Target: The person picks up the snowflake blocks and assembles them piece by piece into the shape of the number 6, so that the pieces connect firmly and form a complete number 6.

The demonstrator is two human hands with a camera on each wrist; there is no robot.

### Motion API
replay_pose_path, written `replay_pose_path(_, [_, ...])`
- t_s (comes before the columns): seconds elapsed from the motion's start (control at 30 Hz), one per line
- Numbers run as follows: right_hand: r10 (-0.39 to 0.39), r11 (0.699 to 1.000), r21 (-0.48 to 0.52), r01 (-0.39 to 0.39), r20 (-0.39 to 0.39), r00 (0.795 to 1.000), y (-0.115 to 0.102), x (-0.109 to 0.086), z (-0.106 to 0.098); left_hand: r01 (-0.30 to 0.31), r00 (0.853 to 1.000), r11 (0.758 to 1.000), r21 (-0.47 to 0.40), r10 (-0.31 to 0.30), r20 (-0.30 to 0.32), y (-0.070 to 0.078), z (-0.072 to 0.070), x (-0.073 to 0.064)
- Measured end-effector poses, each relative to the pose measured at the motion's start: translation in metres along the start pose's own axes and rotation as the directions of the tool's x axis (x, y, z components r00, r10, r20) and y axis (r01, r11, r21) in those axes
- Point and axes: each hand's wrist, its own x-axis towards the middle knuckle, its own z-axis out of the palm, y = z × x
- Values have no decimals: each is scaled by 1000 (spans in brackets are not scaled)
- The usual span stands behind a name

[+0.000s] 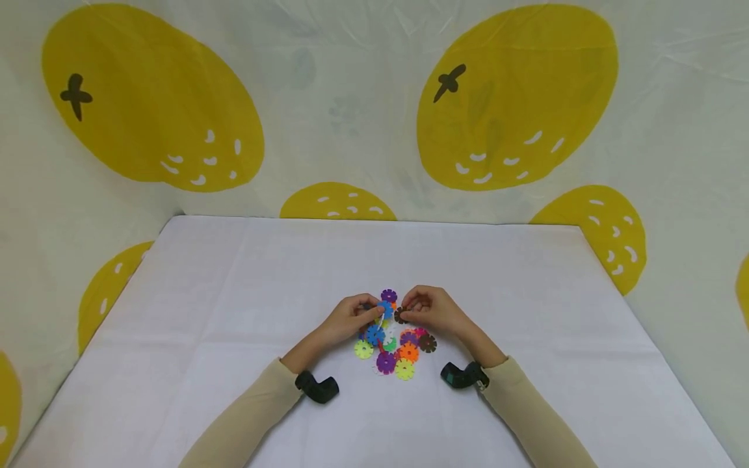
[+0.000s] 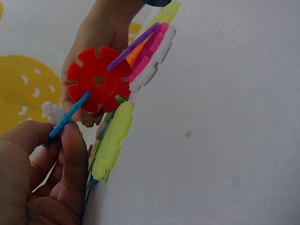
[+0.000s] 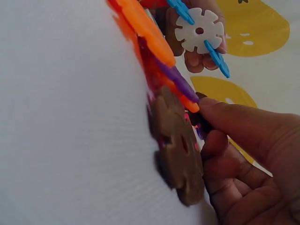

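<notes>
My left hand (image 1: 350,316) pinches a blue notched plastic disc (image 1: 385,309) between thumb and fingers, above the pile. A white notched disc (image 3: 187,35) is slotted between that disc and another blue disc (image 1: 374,335), as the right wrist view shows. In the left wrist view a red notched disc (image 2: 86,70) stands in line with the blue one. To the right, thumb and fingers of my right hand (image 1: 432,307) pinch a dark brown notched disc (image 1: 400,316) by its edge; in the right wrist view the fingers partly hide it.
Loose notched discs lie below and between the hands: purple (image 1: 386,363), orange (image 1: 409,352), yellow (image 1: 404,370), another brown one (image 1: 428,343) and several more, some overlapping. A purple disc (image 1: 389,296) lies beyond them. The white-covered table (image 1: 234,273) meets a patterned cloth behind.
</notes>
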Motion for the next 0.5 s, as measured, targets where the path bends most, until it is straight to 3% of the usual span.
replay_pose_path(0.07, [19, 999, 33, -18, -20, 1000, 2, 1, 0, -4, 1000, 1000, -2, 4, -8, -7, 1, 3])
replay_pose_path(0.23, [45, 992, 118, -40, -47, 998, 4, 2, -1, 3, 1000, 1000, -15, -3, -12, -7, 0, 3])
replay_pose_path(0.5, [-4, 987, 159, 8, -23, 1000, 6, 3, -1, 18, 1000, 999, -42, -18, -10, -4, 0, 1])
